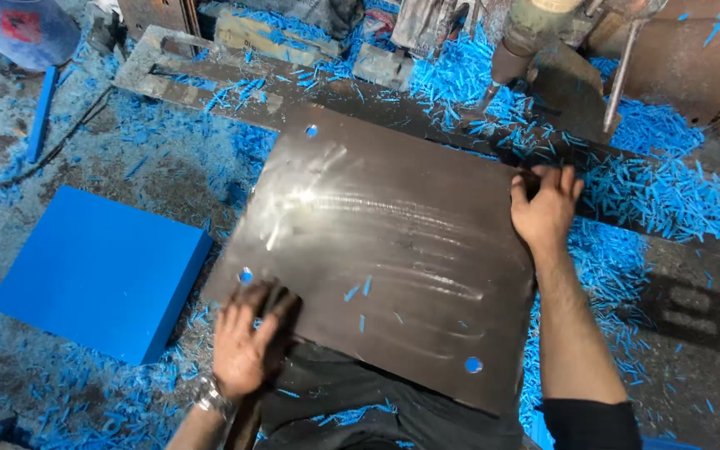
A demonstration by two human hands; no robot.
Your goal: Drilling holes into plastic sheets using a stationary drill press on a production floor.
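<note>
Dark metal plate (385,250), roughly square with a hole near each corner, lies tilted across the bench (168,167) over blue plastic chips (660,200); its near edge overhangs toward the person's lap. Left hand (243,346) grasps the near-left corner, fingers curled on top just beside a hole (246,275); a watch (210,396) sits at that wrist. Right hand (545,212) clamps the far-right edge, fingertips hooked over it. Both hands closed on the plate, none free. Judgement: with grips on opposite corners, the plate is best kept level and moved in one even motion, fingers clear of the underside, since loose chips beneath could let it skid or rock. Surroundings: blue block (97,271) on the bench left of the plate, near but apart. Drill head (527,42) hangs beyond the far edge, its bit just past the plate. A slotted steel bar (210,79) lies behind. A cable (35,162) crosses far left. The chip heap at right is thickest and could catch the plate's edge.
</note>
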